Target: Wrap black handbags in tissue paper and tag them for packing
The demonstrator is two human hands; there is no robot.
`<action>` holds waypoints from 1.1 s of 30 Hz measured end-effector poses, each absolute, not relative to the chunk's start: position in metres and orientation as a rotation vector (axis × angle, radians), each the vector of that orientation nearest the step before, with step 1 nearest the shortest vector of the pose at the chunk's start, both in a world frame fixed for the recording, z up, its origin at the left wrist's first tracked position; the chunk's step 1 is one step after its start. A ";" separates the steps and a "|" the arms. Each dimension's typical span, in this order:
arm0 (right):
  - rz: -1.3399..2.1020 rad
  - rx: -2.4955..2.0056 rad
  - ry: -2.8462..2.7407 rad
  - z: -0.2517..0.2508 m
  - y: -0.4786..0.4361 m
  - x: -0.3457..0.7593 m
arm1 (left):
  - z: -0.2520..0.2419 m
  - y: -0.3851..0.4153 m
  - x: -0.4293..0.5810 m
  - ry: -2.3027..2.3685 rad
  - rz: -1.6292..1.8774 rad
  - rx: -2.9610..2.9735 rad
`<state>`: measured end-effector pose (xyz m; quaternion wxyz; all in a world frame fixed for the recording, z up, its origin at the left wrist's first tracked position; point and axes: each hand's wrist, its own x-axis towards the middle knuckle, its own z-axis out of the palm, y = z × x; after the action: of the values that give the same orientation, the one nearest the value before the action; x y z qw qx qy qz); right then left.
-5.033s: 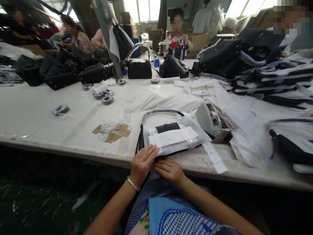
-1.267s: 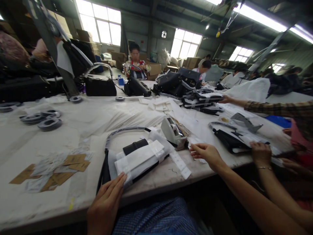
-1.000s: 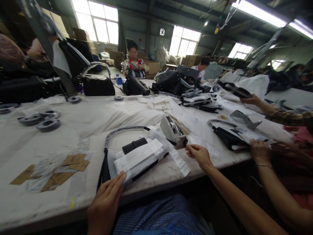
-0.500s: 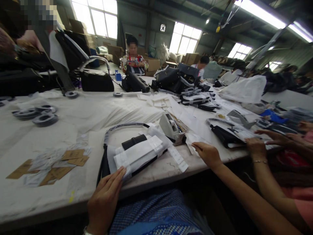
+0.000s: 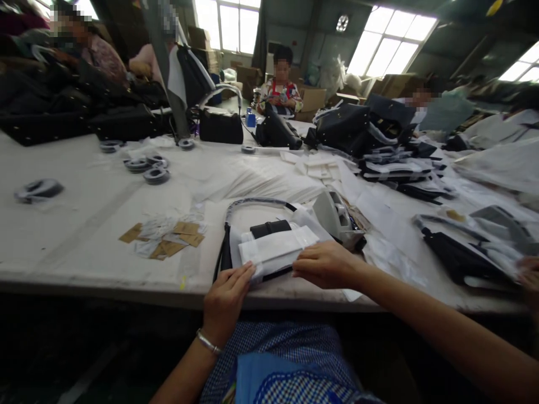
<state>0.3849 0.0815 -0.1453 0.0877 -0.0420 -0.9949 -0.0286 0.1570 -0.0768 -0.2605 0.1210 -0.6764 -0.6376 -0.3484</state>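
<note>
A black handbag [image 5: 226, 255] lies at the table's front edge, its long strap [image 5: 256, 202] sleeved in clear film and looped behind it. White wrapping paper [image 5: 273, 247] covers most of its face, and a black rolled flap part [image 5: 270, 228] shows above the paper. My left hand [image 5: 227, 294] rests with straight fingers on the lower left corner of the wrapped bag; its thumb is hidden. At the right end of the bag is my right hand [image 5: 326, 264], fingers pressed together against the paper. What they pinch, if anything, is hidden.
A grey tape dispenser [image 5: 334, 216] stands just behind the bag. Brown and white tags [image 5: 166, 238] lie to the left, with film-wrapped coils [image 5: 155, 175] farther back. Another black bag [image 5: 455, 255] is at right by a co-worker's hand [image 5: 528, 275]. Bags [image 5: 345, 126] are piled behind.
My right hand has moved left from the table beside the dispenser to the bag's right end. My left hand stays on the bag's corner. The view has turned right-to-left.
</note>
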 end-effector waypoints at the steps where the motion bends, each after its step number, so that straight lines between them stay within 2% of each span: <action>1: -0.060 -0.074 -3.011 -0.144 0.084 0.370 | -0.260 -0.077 0.158 -1.866 -1.035 -1.967; 13: 0.082 0.222 -3.426 -0.130 0.110 0.261 | -0.262 -0.075 0.164 -1.893 -1.174 -1.902; 25: -0.240 0.348 -3.676 -0.135 0.108 0.207 | -0.269 -0.079 0.165 -1.989 -1.214 -1.876; 33: -0.272 0.409 -3.657 -0.139 0.107 0.204 | -0.274 -0.078 0.164 -2.064 -1.149 -1.794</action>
<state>0.2041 0.1068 -0.1388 -0.2708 0.1066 -0.9541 -0.0709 0.1642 -0.0778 -0.2745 0.0877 -0.6024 -0.6931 -0.3861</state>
